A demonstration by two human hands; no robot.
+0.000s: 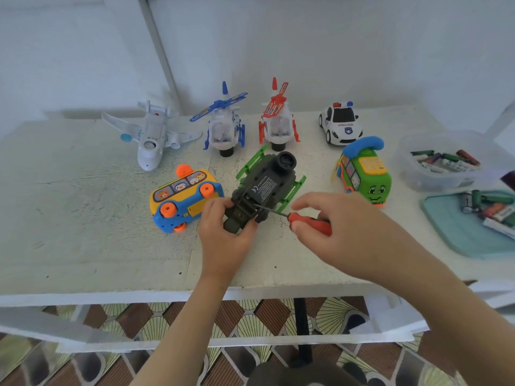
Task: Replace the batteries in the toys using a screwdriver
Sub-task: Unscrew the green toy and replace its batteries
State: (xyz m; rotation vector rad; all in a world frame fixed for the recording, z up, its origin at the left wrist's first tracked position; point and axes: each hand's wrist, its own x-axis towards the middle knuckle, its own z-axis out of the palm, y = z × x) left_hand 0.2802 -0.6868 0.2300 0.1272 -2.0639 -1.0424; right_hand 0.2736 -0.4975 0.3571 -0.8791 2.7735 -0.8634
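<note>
The left hand point(225, 235) had its thumb and fingers curled round the near end of a dark green plastic toy helicopter point(267, 185), which lay belly-up on the worn white table point(83, 218) with its bright green skids pointing upward. The right hand point(342, 232) pinched the red handle of a small screwdriver point(309, 222) between thumb and fingers, its thin metal shaft slanting left so that the tip met the open underside of the helicopter, close to the left thumb. Just left of that hand, a yellow and blue toy bus with orange wheels point(184, 199) lay on its side. To the right stood a green toy bus with a blue telephone handset on its roof point(365, 174). Behind them stood a row: a white toy aeroplane point(152, 135), a blue and white helicopter point(225, 126), a red and white helicopter point(278, 121) and a white police car point(340, 123). At the far right, a clear plastic tub point(412, 174) and a teal tray point(446, 232) each held loose batteries.
</note>
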